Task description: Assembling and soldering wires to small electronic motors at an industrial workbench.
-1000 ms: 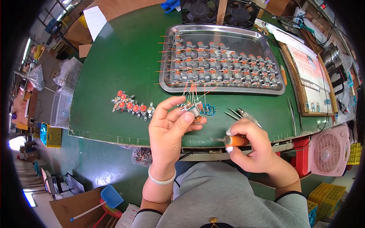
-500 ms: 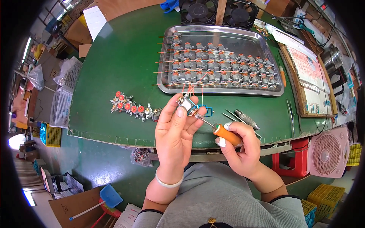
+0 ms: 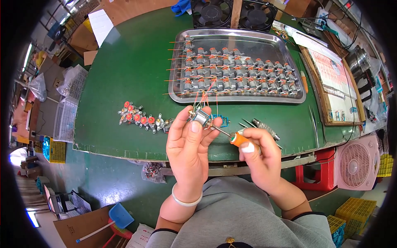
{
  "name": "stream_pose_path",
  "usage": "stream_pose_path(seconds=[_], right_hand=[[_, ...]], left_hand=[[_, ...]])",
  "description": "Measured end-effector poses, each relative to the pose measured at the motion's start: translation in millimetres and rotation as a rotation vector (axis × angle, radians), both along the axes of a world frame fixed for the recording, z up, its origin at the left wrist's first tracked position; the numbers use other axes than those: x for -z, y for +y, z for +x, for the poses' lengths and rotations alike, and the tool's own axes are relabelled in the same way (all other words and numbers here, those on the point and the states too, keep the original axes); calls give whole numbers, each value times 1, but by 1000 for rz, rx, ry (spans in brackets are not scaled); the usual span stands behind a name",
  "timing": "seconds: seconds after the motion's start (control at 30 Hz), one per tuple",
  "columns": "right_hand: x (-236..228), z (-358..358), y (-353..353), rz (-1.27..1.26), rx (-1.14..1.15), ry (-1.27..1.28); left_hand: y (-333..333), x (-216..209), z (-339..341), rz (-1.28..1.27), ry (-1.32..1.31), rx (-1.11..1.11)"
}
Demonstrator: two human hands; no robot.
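Note:
My left hand (image 3: 189, 140) pinches a small silver-grey metal component (image 3: 201, 117) with thin orange-red wires, above the front part of the green table. My right hand (image 3: 264, 155) is wrapped round the orange handle of a screwdriver (image 3: 238, 139). Its thin shaft reaches left to the component's lower right end, and the tip is hidden by my left fingers. Just behind my left hand lies a blue open-framed piece (image 3: 223, 120). To the left sits a cluster of small metal-tabbed parts with red tops (image 3: 139, 118).
A steel tray (image 3: 264, 37) holds rows of grey components with orange wires. Tweezers (image 3: 315, 128) and a grey ribbed cylinder (image 3: 266, 129) lie to the right. A wooden-framed board (image 3: 333, 89) stands beyond. Two black fans (image 3: 211, 13) are at the back, a pink fan (image 3: 353, 165) beside the table.
The component has turned slightly in my left fingers. My right fingers have shifted their grip on the screwdriver handle, the thumb now higher over it. The whole view has shifted slightly.

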State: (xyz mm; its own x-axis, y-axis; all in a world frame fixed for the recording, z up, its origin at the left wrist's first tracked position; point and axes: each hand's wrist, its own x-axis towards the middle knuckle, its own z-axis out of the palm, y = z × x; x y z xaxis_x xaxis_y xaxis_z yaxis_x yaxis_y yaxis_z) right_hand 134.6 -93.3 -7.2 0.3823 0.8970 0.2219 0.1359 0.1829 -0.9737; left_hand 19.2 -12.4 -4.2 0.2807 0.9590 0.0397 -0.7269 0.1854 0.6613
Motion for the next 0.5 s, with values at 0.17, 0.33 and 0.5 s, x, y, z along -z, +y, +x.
stream_pose_path(seconds=[0.17,0.33,0.5], right_hand=[[-5,0,1,123,48,-260],[-19,7,1,-311,-376,757],[-6,11,2,219,57,-559]], left_hand=[[-3,-2,-3,9,14,-18],[-1,2,-6,80,-13,-68],[-4,0,-4,89,6,-87]])
